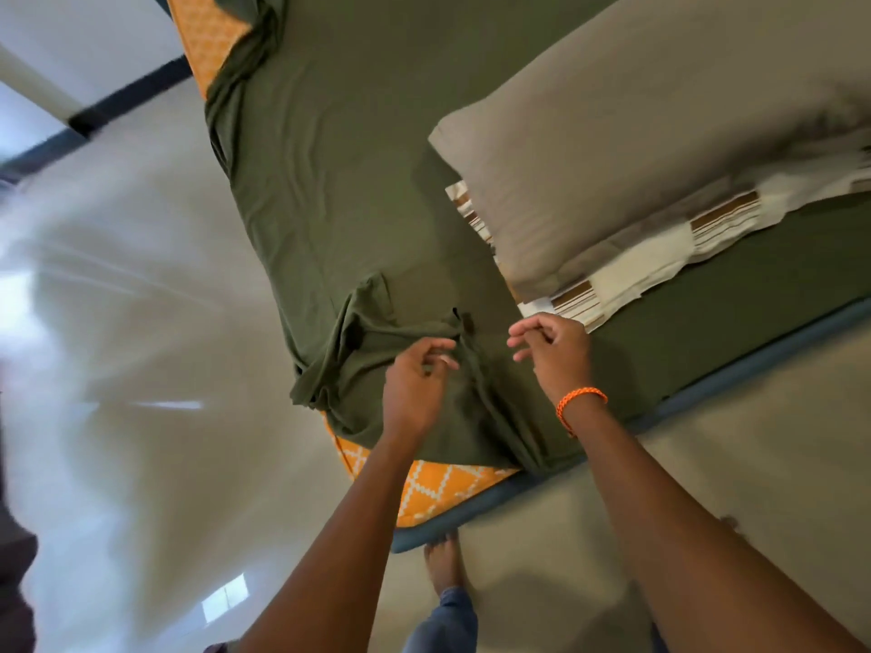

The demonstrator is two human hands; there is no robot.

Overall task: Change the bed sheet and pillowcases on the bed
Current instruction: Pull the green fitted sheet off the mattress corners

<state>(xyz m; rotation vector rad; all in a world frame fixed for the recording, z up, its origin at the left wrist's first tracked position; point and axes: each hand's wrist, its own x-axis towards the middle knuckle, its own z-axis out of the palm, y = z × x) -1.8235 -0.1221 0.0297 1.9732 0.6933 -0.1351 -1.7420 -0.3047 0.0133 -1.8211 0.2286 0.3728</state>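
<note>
Both hands: hovering low over the near corner of the bed, fingers loosely curled, neither one gripping anything.
Left hand (pixel 417 379): sitting just above a bunched ridge of the green sheet (pixel 339 190), fingertips brushing or nearly brushing the fabric; contact is too blurred to call.
Right hand (pixel 554 348): floating beside the left, thumb and forefinger close together but holding nothing, an orange bracelet (pixel 580 402) circling the wrist.
Green sheet: lying across the mattress, rumpled and gathered at the near corner and along the far left edge.
Mattress (pixel 438 483): showing its orange-and-white lattice cover where the sheet is riding up at the corner.
Pillow (pixel 636 148): resting on the sheet to the right in a grey-beige case.
Striped cloth (pixel 627 271): peeking out from under the pillow's near edge.
Bed base (pixel 735 369): running blue along the mattress side.
Bare foot (pixel 445 563): standing on the pale floor by the corner.
</note>
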